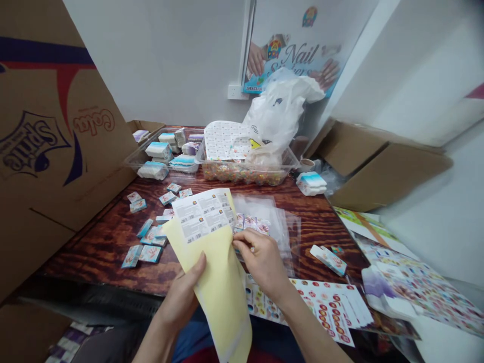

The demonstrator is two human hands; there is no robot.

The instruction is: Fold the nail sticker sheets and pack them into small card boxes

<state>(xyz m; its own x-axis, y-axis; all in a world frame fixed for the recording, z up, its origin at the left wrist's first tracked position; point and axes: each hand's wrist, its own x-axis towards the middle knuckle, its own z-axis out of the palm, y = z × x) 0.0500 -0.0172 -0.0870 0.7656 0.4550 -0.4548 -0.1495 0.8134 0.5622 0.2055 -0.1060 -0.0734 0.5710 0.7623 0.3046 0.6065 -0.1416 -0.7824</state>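
My left hand [186,285] grips a sheet of barcode labels [217,282] by its left side, thumb on top. The sheet has yellow backing, bare over most of its length, with several white printed labels [206,214] left near its far end. At the sheet's right edge, just below the labels, my right hand [260,257] is closed in a pinch on the edge. Its fingertips partly hide what they grip. Behind that hand, clear plastic bags [280,222] lie on the table with small printed boxes showing through.
Several small blue-and-white boxes [151,253] lie scattered at left. Clear tubs [245,174] stand at the back, beneath a white plastic bag [280,113]. An opened small box [328,259] and sticker sheets [328,302] lie at right. A large carton [49,151] borders the left side.
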